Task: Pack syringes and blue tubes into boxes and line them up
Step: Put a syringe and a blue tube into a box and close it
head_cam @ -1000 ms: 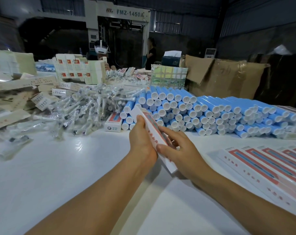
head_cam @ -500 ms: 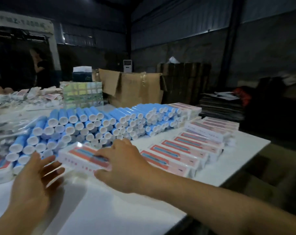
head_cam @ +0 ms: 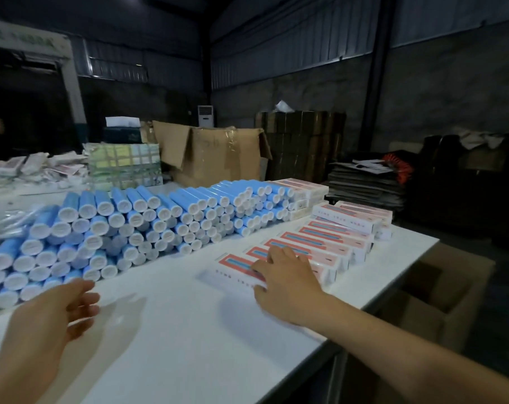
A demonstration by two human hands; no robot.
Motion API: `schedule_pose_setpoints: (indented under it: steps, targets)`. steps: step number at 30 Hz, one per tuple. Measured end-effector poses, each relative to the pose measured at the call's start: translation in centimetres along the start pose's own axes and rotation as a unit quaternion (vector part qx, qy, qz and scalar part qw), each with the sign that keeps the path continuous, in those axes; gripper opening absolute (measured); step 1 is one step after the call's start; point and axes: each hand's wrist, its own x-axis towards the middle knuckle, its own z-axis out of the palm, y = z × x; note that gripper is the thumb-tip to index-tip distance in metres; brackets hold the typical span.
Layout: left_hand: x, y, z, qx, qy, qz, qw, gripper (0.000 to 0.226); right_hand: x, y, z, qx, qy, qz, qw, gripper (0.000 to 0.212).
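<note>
While the right hand [head_cam: 287, 282] lies flat at centre right of the frame, its straight fingers press down on the nearest white carton with a red and blue label [head_cam: 235, 271], which rests on the white worktop [head_cam: 174, 330] at the near end of a row of matching red-and-white cartons [head_cam: 329, 243] running up and to the right toward the worktop's far corner. Whether the thumb curls under the carton's edge cannot be told. At lower left, the left hand [head_cam: 46, 325] hovers above the worktop with fingers relaxed and spread, holding nothing. Behind both hands, a long heap of blue tubes with white end caps [head_cam: 148, 225] fills the left and middle of the frame, caps facing the camera. At the left edge lie clear plastic-wrapped syringes [head_cam: 5, 223], blurred. An open brown cardboard box [head_cam: 218, 156] stands behind the worktop at upper centre.
</note>
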Motion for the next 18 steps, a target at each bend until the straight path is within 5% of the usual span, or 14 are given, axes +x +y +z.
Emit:
schedule_pose_setpoints:
  steps: [2,4,6,18]
  targets:
    - [-0.6,-0.4,0.5,0.201,0.031,0.094,0.974,0.017,0.3,-0.8,-0.5,0.001,0.032,-0.025,0.999,0.042]
    - [-1.8,-0.7,1.0,0.421,0.003,0.187,0.888,0.022,0.8,-2.7,-0.9,0.058,0.092,-0.076,0.991,0.036]
    - [-2.7,-0.9,1.3,0.509,-0.028,0.215,0.833,0.022,1.6,-5.1,-1.2,0.139,0.117,-0.122,0.976,0.028]
    - [-1.9,-1.2,1.0,0.478,-0.058,0.200,0.853,0.015,8.7,-13.9,5.1,0.178,0.027,-0.204,0.962,0.021]
